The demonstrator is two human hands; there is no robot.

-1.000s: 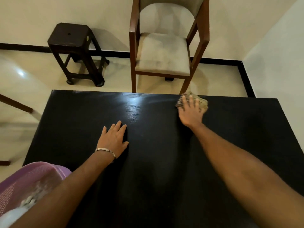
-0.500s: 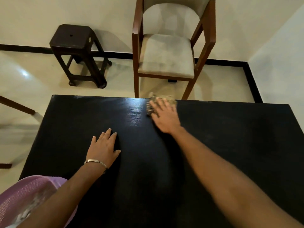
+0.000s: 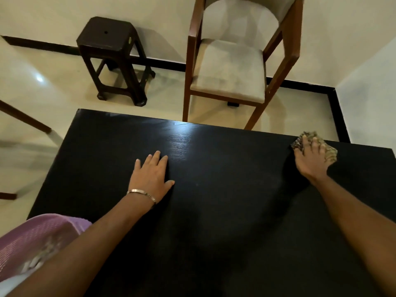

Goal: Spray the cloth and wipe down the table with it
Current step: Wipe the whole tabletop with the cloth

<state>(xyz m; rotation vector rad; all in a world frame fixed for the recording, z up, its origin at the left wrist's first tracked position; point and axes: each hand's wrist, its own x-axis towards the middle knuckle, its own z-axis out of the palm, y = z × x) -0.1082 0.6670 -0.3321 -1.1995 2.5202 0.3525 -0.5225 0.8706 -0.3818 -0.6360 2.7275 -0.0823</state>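
A black table [image 3: 214,211] fills the lower view. My right hand [image 3: 310,159] presses flat, fingers spread, on a crumpled patterned cloth [image 3: 331,153] at the table's far right, close to the far edge. Most of the cloth is hidden under the hand. My left hand [image 3: 152,176], with a bracelet at the wrist, rests palm down on the table's middle left, fingers straight. No spray bottle is in view.
A wooden chair [image 3: 231,71] with a beige seat stands just beyond the far edge. A dark stool [image 3: 111,54] is to its left by the wall. A purple mesh basket [image 3: 36,243] sits at the near left corner.
My right hand has swept the cloth along the far edge, first left toward the middle, then right to the far right. The left hand has stayed flat on the table.
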